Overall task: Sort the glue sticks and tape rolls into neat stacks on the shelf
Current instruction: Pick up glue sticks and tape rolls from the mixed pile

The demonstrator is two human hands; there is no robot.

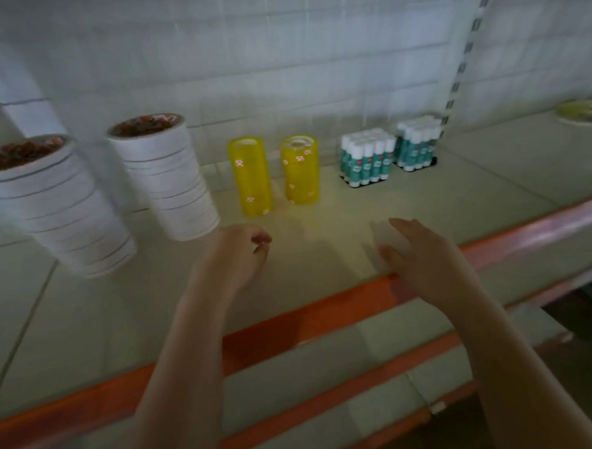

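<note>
Nearest, lower shelves with orange edges, blurred and cut off at the bottom frame. Above them the shelf (322, 257), pale surface, orange front lip. Left hand (237, 251) over the shelf near its front, fingers loosely curled, holding nothing. Right hand (420, 253) at the front lip, fingers extended and smeared by motion blur, holding nothing; whether it touches the shelf cannot be told. Both hands free and clear of stock, which suggests the sorting is done or nearly so. Behind the left hand, two white tape stacks (165, 182) and (52, 206), many rolls high, apparently leaning left, though that may be lens distortion; reddish cores at top, detail unreadable; the far-left stack is partly cut by the frame. Centre, two yellow tape stacks (251, 177) and (300, 170), upright, side by side but apart, kept by colour. Right of these, two glue stick blocks (368, 161) and (416, 146), sticks standing upright, white caps, teal labels, each block apparently on a dark base; label text illegible. Like stands with like in a row toward the back. Far right, a yellow-green object (579, 112), clipped and blurred, unidentified. Rear, a tiled wall.
</note>
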